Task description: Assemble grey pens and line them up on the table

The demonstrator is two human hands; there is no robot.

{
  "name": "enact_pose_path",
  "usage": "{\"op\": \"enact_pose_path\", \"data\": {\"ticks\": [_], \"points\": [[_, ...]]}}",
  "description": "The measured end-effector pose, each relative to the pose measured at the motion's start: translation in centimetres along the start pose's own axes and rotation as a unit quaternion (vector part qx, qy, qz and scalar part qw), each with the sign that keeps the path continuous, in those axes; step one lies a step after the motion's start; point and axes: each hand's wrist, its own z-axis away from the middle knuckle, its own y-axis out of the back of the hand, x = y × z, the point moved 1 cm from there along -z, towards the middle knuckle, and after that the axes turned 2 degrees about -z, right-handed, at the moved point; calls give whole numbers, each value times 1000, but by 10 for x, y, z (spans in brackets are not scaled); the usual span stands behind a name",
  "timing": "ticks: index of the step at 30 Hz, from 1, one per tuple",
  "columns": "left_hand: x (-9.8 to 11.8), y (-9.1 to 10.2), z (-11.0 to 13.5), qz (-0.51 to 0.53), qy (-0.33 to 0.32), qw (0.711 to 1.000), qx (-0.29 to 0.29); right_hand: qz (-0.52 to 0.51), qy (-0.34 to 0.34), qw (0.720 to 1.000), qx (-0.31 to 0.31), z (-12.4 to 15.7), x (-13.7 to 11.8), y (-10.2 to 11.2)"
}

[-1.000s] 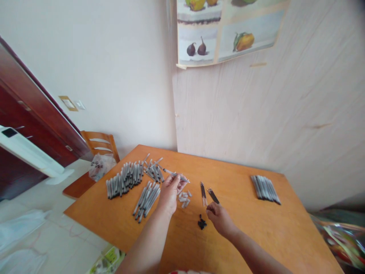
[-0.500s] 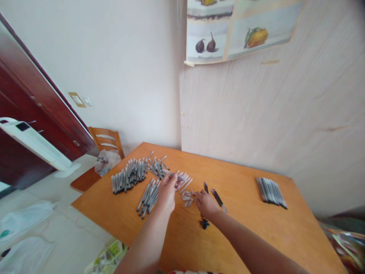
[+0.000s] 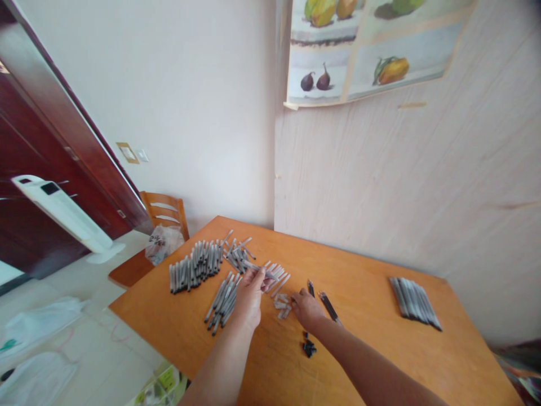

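Observation:
My left hand point(image 3: 250, 294) is closed around a translucent grey pen barrel point(image 3: 253, 265), which points up and to the left. Close to it lie a row of clear tubes point(image 3: 279, 280) and a bundle of dark-ended pen barrels point(image 3: 222, 301). My right hand point(image 3: 308, 310) reaches down at the edge of some short clear plastic pieces point(image 3: 281, 307). Its fingertips are drawn together, and what they pinch, if anything, is too small to make out. Thin black refills point(image 3: 328, 305) lie just beyond that hand, and small black parts point(image 3: 309, 348) sit in a heap below it.
A large pile of pen barrels point(image 3: 196, 265) covers the table's left side. More barrels point(image 3: 415, 303) lie in a neat row at the right on the wooden table point(image 3: 363, 361). A chair point(image 3: 164, 211) with a plastic bag stands past the left edge; a wall is behind.
The view has shifted slightly, so everything sits a little lower and further right. My left hand keeps its hold on the pen barrel; my right hand stays by the clear pieces.

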Motion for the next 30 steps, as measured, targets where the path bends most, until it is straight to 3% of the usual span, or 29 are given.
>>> {"op": "enact_pose_path", "data": {"ticks": [14, 17, 19, 22, 24, 26, 30], "points": [[-3, -2, -3, -1, 4, 1000, -1, -44, -68, 995, 51, 2, 5, 5], [-1, -4, -3, 4, 1, 1000, -4, -132, -46, 986, 87, 5, 3, 15], [3, -6, -3, 10, -4, 1000, -9, -312, -26, 942, 119, 8, -1, 26], [11, -14, 0, 16, -9, 1000, -17, -575, -9, 807, 136, 15, -11, 47], [17, -21, 2, 20, -15, 999, -32, -652, 8, 747, 130, 22, -18, 64], [24, -30, 6, 25, -21, 998, -45, -671, 29, 730, 126, 29, -24, 81], [33, -44, 11, 34, -23, 998, -58, -669, 51, 729, 136, 44, -30, 104]]}}
